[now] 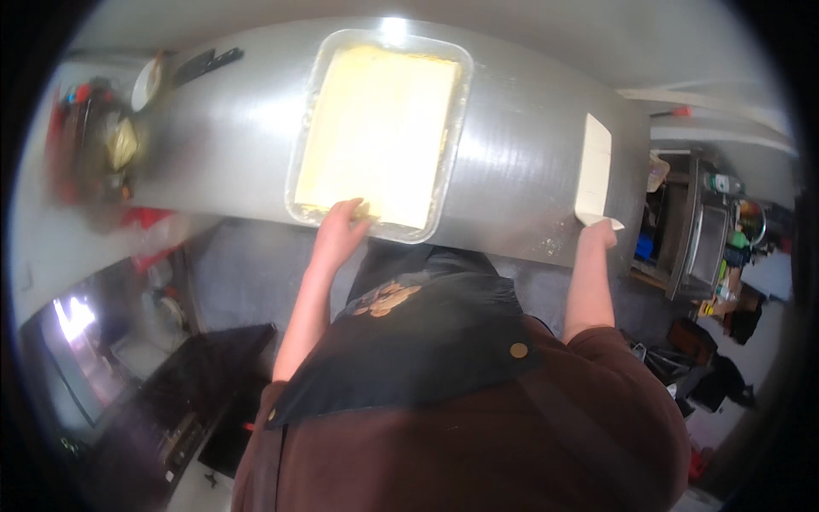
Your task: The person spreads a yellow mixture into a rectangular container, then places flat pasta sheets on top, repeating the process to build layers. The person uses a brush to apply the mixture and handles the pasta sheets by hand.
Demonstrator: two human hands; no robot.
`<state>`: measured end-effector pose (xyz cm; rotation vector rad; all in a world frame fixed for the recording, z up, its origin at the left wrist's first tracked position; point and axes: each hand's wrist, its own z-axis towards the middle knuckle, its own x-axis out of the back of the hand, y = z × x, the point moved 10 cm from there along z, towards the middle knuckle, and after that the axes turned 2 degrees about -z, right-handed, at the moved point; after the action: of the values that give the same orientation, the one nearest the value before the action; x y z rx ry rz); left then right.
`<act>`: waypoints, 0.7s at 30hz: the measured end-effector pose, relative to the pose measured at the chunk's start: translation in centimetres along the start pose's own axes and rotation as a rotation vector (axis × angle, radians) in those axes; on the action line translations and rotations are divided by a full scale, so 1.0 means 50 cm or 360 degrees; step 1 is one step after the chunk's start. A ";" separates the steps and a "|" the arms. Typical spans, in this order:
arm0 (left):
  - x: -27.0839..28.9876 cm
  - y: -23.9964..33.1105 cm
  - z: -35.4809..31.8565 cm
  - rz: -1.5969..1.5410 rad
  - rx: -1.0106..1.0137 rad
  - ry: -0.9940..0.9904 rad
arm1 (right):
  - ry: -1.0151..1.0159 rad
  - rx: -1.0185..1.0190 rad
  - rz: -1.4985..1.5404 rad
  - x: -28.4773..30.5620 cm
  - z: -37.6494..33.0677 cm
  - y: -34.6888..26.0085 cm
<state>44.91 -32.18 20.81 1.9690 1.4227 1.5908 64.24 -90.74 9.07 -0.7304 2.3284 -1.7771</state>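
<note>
A shallow translucent plastic tray (461,102) on the metal table holds a flat stack of pale yellow sheets (380,128), its middle washed out by glare. My left hand (341,229) is at the tray's near edge, fingers bent and closed on the near rim of the top yellow sheet. Off to the right lies a long cream-coloured strip (595,166), flat and dough-like, running away from me. Its near end is lifted a little, and my right hand (601,232) is closed around that end; the fingertips are partly hidden.
The steel table (520,128) curves across the view, with a few crumbs by its near edge. At the far left lie a black-handled knife (223,58) and a white bowl (147,84). Beyond the right end stands a cluttered shelf unit (699,243) with bottles.
</note>
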 end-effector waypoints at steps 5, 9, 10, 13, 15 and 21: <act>0.047 -0.025 -0.003 -0.0139 -0.0003 0.0107 | -0.0540 0.0754 -0.0090 -0.127 -0.159 -0.268; 0.050 -0.018 0.016 -0.0332 0.0056 0.0063 | -0.1319 0.1339 -0.0256 -0.235 -0.409 -0.447; 0.050 -0.019 0.024 -0.0413 0.0055 0.0050 | -0.1465 0.1333 -0.0268 -0.253 -0.451 -0.468; 0.054 -0.017 0.052 -0.0748 0.0063 0.0028 | -0.1947 0.1264 -0.0290 -0.290 -0.599 -0.541; 0.063 -0.002 0.077 -0.1109 0.0081 0.0013 | -0.2270 0.1064 -0.0328 -0.304 -0.677 -0.574; 0.095 -0.017 0.105 -0.1364 -0.0047 0.0120 | -0.2935 0.0901 -0.0624 -0.443 -0.882 -0.511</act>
<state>48.61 -26.09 21.17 1.0173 1.8830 1.2495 74.60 -47.27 42.05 -1.6382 0.4583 -0.7698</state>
